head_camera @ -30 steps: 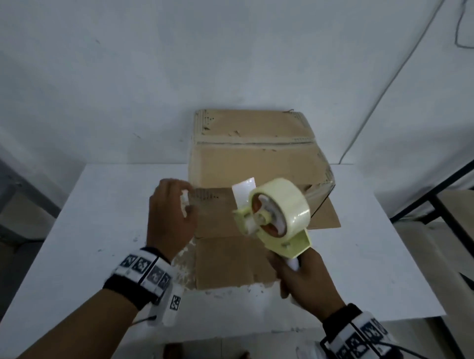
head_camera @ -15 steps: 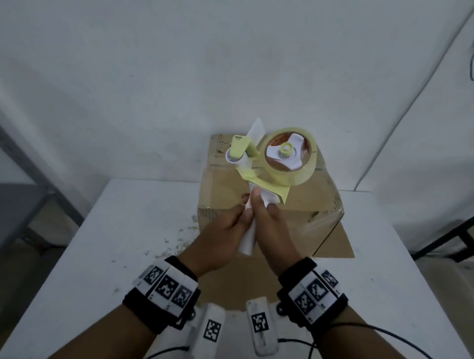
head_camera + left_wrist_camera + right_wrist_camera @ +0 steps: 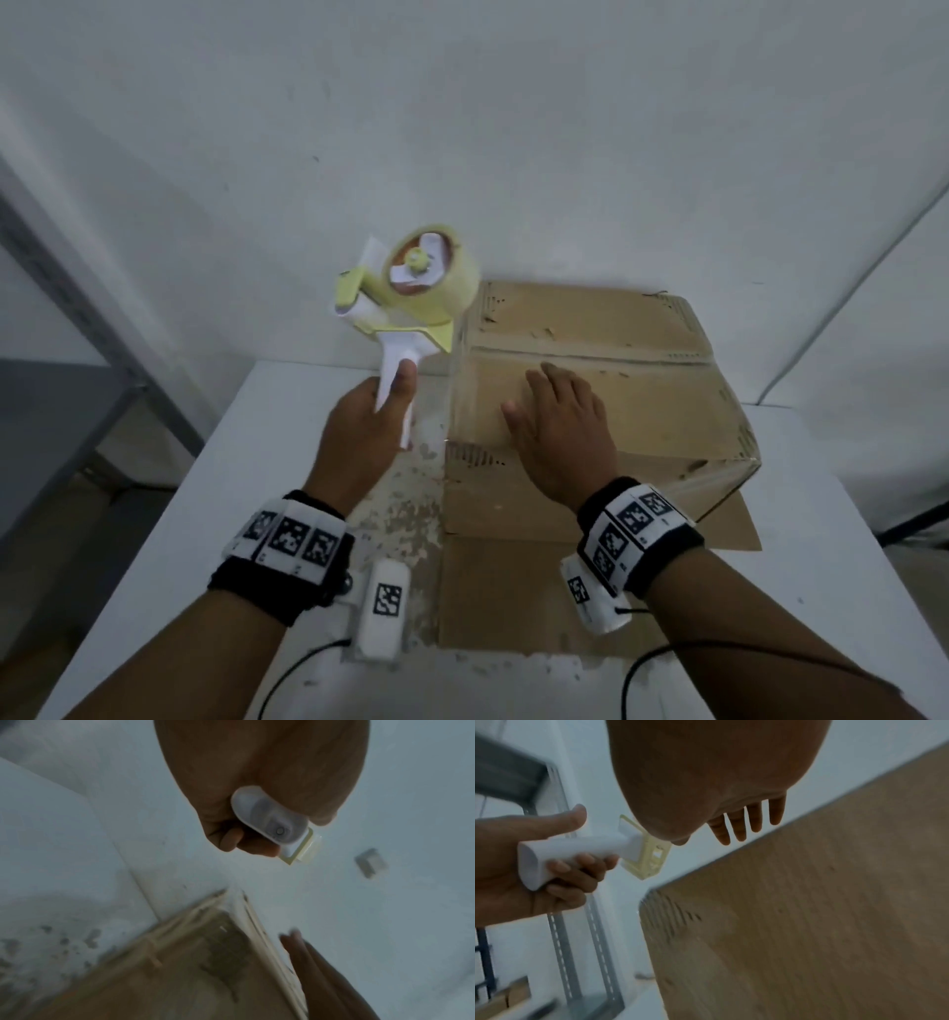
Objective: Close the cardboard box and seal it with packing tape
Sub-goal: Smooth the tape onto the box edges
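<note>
A brown cardboard box [image 3: 657, 390] stands on the white table [image 3: 287, 462], its top flaps folded down with a seam running across. My right hand [image 3: 560, 431] lies flat on the near top flap, fingers straight. My left hand [image 3: 369, 421] grips the white handle of a yellow tape dispenser [image 3: 411, 293] and holds it upright in the air, left of the box, its clear tape roll uppermost. The right wrist view shows the dispenser handle [image 3: 577, 850] in my left hand [image 3: 526, 870] beside the box top [image 3: 808, 912]. In the left wrist view the handle end [image 3: 270, 817] sticks out of my fist.
A flat cardboard sheet [image 3: 513, 591] lies under the box and reaches toward me. The tabletop beside it is scuffed and flaky [image 3: 405, 514]. A grey metal shelf frame [image 3: 61, 370] stands at the left. White walls close behind the table.
The dispenser passed from both hands into my left hand alone and moved left of the box. My right hand let go of it and came down flat on the box top.
</note>
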